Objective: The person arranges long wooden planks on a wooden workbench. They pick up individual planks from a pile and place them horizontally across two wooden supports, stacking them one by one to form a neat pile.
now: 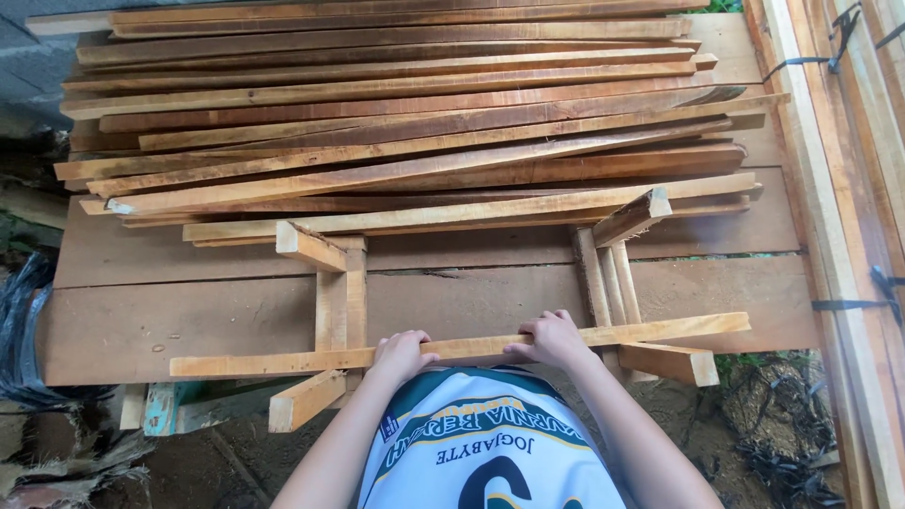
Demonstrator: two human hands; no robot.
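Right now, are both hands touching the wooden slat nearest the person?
Touching. The head view shows the left hand and right hand with fingers curled over the slat.

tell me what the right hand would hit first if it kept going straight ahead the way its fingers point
The right hand grips the near slat. Straight ahead, it would likely cross the bare wide board and first meet the far slat of the frame, though depth is unclear.
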